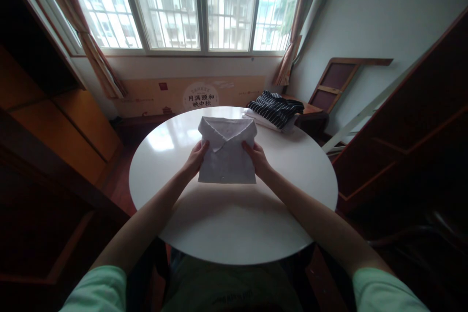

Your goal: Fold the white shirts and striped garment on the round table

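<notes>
White shirt [227, 165], neatly folded with its collar [241, 131] at the far end: I have it between both hands over the middle of the round counter [234, 229]. From my feed, the left hand [198, 157] pinches one side edge and the right hand [258, 157] the opposite one, thumbs on the front. The near edge looks lifted, though I can't tell whether any part touches the surface. I judge the step in hand to be handling the folded packet whole; the next move calls for level, matched grips. Beyond the right hand, a striped garment [274, 108] lies on a pale cloth [268, 123].
</notes>
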`<state>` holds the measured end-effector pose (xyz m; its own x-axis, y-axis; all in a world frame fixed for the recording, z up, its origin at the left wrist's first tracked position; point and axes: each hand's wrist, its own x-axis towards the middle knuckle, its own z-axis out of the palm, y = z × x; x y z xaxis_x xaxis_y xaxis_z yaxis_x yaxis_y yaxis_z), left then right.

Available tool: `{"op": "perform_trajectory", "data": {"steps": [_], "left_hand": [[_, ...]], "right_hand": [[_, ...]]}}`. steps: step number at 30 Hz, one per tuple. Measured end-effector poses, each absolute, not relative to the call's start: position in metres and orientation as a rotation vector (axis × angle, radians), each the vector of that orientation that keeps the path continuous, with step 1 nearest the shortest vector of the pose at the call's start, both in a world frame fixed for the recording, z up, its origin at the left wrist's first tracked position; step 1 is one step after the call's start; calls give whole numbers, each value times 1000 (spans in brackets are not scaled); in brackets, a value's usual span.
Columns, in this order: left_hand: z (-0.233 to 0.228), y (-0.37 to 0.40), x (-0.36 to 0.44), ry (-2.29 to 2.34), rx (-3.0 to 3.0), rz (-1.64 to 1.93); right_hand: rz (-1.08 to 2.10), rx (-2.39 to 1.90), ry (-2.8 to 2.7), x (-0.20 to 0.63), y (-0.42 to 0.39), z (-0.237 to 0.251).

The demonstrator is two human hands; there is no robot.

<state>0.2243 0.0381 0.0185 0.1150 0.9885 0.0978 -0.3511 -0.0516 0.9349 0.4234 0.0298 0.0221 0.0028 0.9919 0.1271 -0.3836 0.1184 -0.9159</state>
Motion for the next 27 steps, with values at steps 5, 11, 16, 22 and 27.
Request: {"op": "perform_trajectory", "data": {"steps": [5, 11, 16, 22, 27], "left_hand": [[20, 37, 225, 882, 1041, 1371], [15, 43, 223, 965, 1086, 1352], [14, 49, 219, 1019, 1066, 1323], [22, 41, 222, 874, 893, 1117], [19, 36, 222, 719, 892, 916]], "right_hand": [[1366, -839, -1000, 424, 28, 28], [1215, -846, -1073, 428, 23, 47], [428, -930, -1147, 441, 14, 61], [-5, -1148, -1648, 437, 11, 46], [278, -1003, -2135, 413, 5, 28]]}}
